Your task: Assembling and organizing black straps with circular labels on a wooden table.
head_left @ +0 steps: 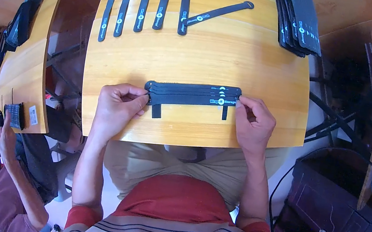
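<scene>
A small stack of black hook-and-loop straps [184, 97] lies crosswise near the table's front edge, its layers slightly fanned and marked with pale print toward the right. My left hand [118, 104] pinches the stack's left end between thumb and fingers. At the other end, my right hand [255, 123] pinches the right tip the same way. Two short black strips stick out below the stack on the near side: a wider left strip [157, 111] and a narrower right strip [225, 113]. How they attach underneath is hidden.
Several single black straps [145, 3] lie in a row at the far left of the wooden table [195, 63]; one slanted strap [220, 12] overlaps the last. A pile of black pieces [297, 21] sits far right. Leftward, a co-worker's hand [6, 137] works at another table [23, 76].
</scene>
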A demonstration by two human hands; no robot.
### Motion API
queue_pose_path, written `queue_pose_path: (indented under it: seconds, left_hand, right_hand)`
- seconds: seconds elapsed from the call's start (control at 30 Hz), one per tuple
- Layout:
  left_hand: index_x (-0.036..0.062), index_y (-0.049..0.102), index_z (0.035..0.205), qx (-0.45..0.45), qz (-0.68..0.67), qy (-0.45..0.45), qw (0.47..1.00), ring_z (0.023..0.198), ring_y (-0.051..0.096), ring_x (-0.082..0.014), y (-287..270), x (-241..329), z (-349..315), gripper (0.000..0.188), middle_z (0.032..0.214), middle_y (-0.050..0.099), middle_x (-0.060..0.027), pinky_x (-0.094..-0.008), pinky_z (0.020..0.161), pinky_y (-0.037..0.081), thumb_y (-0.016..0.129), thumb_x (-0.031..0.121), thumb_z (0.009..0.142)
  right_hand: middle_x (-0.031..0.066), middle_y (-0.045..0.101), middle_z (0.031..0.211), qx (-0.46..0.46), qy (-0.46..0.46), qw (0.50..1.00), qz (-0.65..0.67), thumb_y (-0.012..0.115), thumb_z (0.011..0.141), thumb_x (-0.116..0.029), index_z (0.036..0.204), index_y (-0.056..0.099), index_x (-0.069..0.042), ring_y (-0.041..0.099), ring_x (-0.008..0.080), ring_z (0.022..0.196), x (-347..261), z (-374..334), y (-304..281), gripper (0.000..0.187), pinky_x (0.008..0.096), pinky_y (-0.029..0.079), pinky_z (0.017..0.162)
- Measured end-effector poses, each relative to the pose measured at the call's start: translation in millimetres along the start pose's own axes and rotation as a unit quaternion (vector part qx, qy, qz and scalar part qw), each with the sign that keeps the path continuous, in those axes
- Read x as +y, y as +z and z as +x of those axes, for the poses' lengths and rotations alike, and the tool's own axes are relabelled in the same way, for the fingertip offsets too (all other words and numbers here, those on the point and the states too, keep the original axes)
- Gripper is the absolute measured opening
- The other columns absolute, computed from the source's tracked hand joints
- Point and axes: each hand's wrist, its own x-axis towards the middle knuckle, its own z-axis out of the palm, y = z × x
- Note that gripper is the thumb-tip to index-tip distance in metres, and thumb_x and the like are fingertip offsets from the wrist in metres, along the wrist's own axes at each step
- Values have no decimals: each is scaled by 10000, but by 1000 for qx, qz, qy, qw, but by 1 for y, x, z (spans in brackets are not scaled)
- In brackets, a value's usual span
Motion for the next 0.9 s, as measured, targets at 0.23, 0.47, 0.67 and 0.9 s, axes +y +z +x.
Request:
queue_pose_path:
  seconds: [0.23,0.47,0.67,0.9]
  left_hand:
    - [-57,730,925,10,-6,-9,1000,623,631,-70,2,2,-2,68,731,700,-56,-205,574,517,714,6,906]
    - [-60,727,933,4,-1,-3,1000,614,622,-67,1,2,-1,66,736,701,-56,-198,566,506,712,-1,908]
    - [-61,727,937,4,7,-2,1000,611,620,-65,1,3,-1,67,735,702,-58,-197,563,503,708,-2,912]
    - [-58,729,937,2,1,-2,1000,610,618,-61,1,3,-2,67,731,703,-58,-194,561,498,708,0,911]
  right_hand:
    - [108,677,798,3,-21,1000,1,697,860,12,954,711,14,634,153,646,1,1,1,95,278,495,579]
    - [123,678,800,-3,-13,1000,-3,692,851,18,948,703,22,646,177,644,0,2,0,98,293,503,577]
    - [135,679,802,-7,-12,1000,-11,682,843,27,941,698,24,661,201,657,-2,2,-1,98,305,512,590]
    - [132,678,803,-4,-24,1000,-11,680,841,29,940,696,20,659,197,655,1,1,0,101,304,509,587]
